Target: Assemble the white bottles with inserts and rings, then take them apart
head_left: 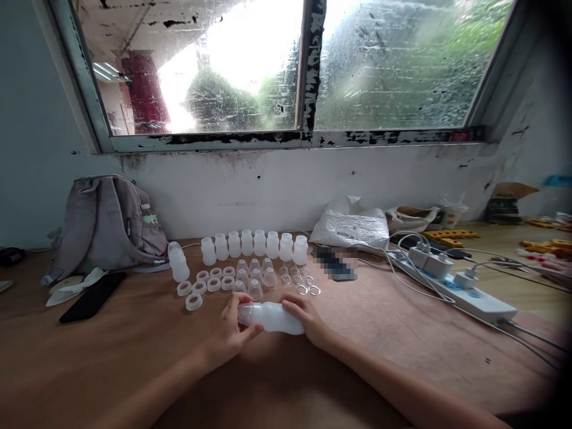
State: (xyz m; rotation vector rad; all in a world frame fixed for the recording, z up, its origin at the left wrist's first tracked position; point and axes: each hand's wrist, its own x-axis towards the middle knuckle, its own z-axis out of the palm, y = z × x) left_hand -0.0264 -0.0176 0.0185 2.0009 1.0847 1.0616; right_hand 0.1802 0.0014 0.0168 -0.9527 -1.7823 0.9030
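Note:
A translucent white baby bottle [277,317] lies sideways between my two hands, just above the brown table. My left hand [236,325] is closed around its clear cap end, at the left. My right hand [304,316] grips the rounded bottom end. Just beyond them stand several clear domed caps [254,290]. White screw rings [193,302] lie to the left of the caps, and thin clear rings [314,290] to the right. Behind these is a row of open bottle bodies [247,242]. One capped bottle [179,262] stands apart at the row's left.
A grey backpack [107,220] leans on the wall at left, with a black phone [92,298] before it. At right lie a silver bag [351,223], a partly blurred dark object [343,273] and a white power strip [478,302] with trailing cables.

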